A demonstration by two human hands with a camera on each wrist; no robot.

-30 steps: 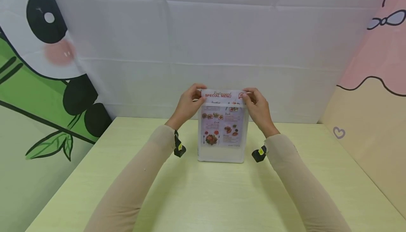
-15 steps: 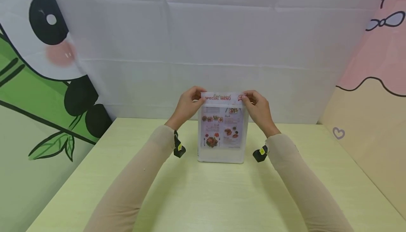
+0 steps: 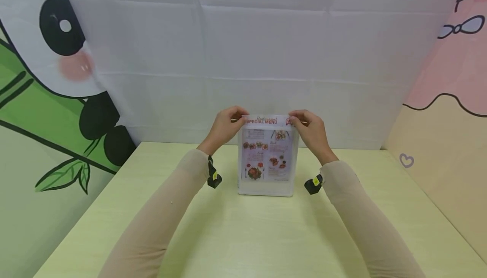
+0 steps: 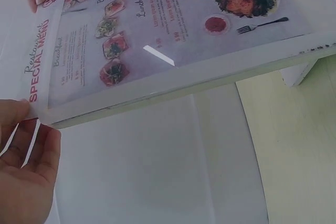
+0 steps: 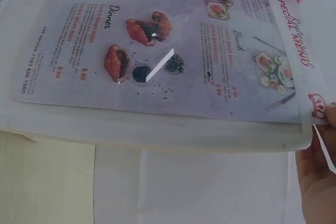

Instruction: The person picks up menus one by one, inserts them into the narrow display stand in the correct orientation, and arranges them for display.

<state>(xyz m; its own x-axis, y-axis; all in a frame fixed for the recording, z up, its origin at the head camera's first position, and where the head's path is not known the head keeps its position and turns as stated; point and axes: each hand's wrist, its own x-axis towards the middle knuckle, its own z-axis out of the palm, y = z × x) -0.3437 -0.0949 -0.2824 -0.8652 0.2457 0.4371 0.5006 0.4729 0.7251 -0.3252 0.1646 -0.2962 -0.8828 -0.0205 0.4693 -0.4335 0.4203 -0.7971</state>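
I see the left hand [image 3: 224, 129] pinching the menu sheet [image 3: 267, 153] at its 11 o'clock corner, and the right hand [image 3: 313, 132] pinching the 1 o'clock corner. The sheet sits partway down in the clear stand [image 3: 265, 188], upright mid-table [image 3: 243, 235], top strip poking out.

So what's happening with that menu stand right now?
A person is working a printed menu sheet in a clear upright stand on the pale green table. The left hand pinches the sheet's top left corner, the right hand its top right corner. The "Special Menu" heading strip sticks out above the stand's top edge.
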